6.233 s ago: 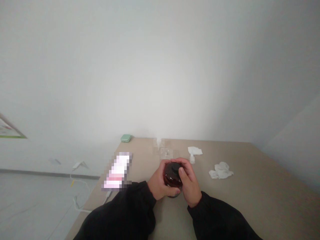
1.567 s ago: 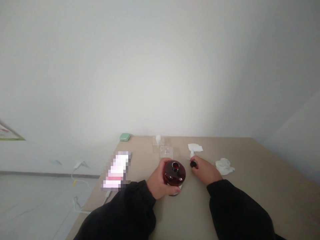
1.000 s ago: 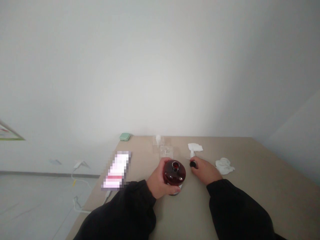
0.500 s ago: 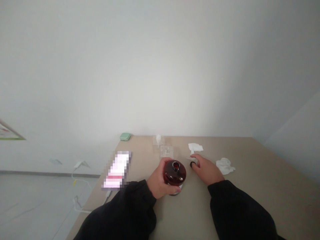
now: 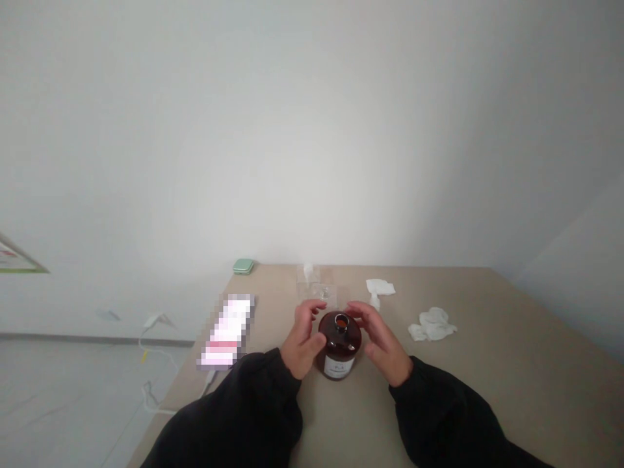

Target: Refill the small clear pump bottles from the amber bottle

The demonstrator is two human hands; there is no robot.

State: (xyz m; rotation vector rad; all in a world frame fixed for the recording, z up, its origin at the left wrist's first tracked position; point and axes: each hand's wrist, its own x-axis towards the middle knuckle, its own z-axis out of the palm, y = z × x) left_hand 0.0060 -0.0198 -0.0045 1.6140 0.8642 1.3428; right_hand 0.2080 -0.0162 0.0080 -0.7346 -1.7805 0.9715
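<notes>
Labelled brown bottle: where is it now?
In the head view, the labelled brown bottle stands on the table, right of lower centre, between left hand and right hand.

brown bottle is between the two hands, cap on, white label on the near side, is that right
Not quite: the brown bottle is uncapped; the head view shows its open mouth. It is between the left hand and right hand, white label on the near side.

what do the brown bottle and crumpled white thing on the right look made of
The brown bottle looks like glossy glass, from its sharp highlights, though plastic is possible. The crumpled white thing seems matte tissue or thin cloth, by its loose folds.
</notes>
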